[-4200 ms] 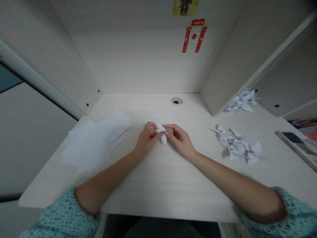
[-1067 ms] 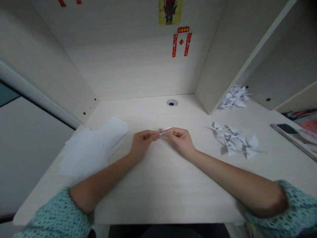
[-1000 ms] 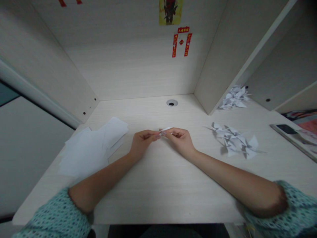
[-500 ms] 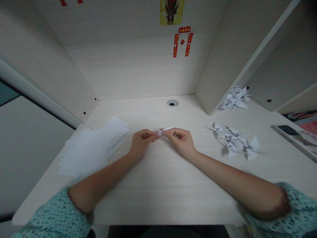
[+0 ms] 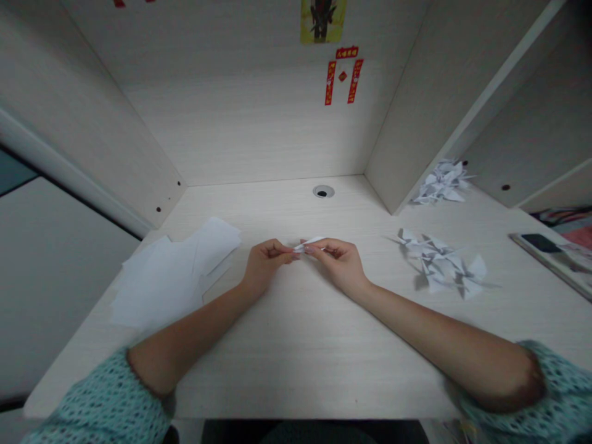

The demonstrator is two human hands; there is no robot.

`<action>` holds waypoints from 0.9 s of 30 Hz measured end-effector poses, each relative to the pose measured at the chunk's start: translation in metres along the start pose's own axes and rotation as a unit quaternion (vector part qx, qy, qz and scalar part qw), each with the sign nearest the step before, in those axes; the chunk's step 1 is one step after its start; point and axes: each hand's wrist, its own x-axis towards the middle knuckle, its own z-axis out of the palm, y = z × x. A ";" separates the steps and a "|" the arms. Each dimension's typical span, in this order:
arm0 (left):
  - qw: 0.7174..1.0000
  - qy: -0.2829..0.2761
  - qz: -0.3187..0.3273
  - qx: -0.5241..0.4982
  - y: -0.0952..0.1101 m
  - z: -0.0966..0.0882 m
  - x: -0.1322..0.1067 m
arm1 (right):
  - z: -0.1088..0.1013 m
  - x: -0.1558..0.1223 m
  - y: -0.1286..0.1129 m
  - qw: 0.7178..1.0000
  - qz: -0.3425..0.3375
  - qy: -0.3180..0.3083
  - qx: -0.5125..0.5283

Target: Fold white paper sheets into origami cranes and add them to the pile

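Pinching a narrow folded white paper piece (image 5: 308, 244) between them, the left hand (image 5: 266, 263) and right hand (image 5: 335, 265) sit close together, fingertips nearly meeting, just above the laminate desk (image 5: 300, 351). Head view: the piece looks feather-light and thin, soft yet crisp along its creases, easily crushed, so best taken in a light fingertip pinch at its folded ends. Loose white paper sheets (image 5: 161, 277) lie left of it, a heap of origami cranes (image 5: 439, 268) right, a cable grommet (image 5: 322, 192) beyond.
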 end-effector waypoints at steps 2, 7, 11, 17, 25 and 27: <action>1.000 0.003 0.002 0.000 -0.001 0.000 0.000 | 0.000 0.000 0.000 1.000 -0.001 0.001 0.001; 1.000 -0.006 0.001 0.001 0.000 0.000 0.000 | 0.000 0.000 0.001 1.000 0.000 0.008 0.001; 1.000 -0.012 0.002 -0.002 0.002 0.000 -0.001 | 0.000 0.000 0.001 1.000 0.001 0.012 -0.005; 0.999 -0.039 0.016 -0.013 0.007 0.001 -0.001 | -0.001 0.000 0.001 1.000 -0.009 0.009 -0.007; 0.999 -0.030 -0.007 -0.036 0.002 0.000 0.001 | -0.003 0.000 0.002 0.999 -0.039 -0.007 -0.035; 0.999 -0.024 -0.006 -0.040 -0.001 0.000 0.002 | -0.002 0.000 0.002 0.998 -0.037 -0.006 -0.043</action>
